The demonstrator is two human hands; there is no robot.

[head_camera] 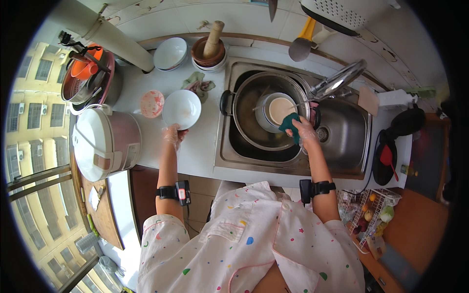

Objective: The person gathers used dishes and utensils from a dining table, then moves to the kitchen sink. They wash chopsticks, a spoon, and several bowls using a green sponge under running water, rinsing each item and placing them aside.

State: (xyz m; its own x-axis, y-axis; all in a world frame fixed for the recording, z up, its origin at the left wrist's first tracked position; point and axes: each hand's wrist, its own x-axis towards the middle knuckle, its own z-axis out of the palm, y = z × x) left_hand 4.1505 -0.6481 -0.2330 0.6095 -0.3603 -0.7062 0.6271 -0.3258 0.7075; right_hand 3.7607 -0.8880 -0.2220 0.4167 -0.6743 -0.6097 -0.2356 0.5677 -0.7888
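Observation:
My left hand (175, 134), in a clear plastic glove, grips the near rim of a white bowl (182, 109) over the counter. A pink-patterned bowl (152, 104) sits just left of it. In my gloved right hand (305, 131) is a dark green scouring pad (291, 124), held at the edge of a cream-coloured bowl (281, 110). That bowl lies inside a larger pale bowl (263, 116). Both are in a big two-handled steel pot (244, 135) of cloudy water, set in the sink's left basin. A thin stream of water falls from the chrome faucet (339, 78).
White bowls (170, 54) and a wooden mortar (199, 55) with its pestle (213, 40) stand at the back. A crumpled cloth (199, 85) lies behind the white bowl. A rice cooker (106, 143) occupies the left counter. A black pan (385, 161) is right of the right basin (344, 146).

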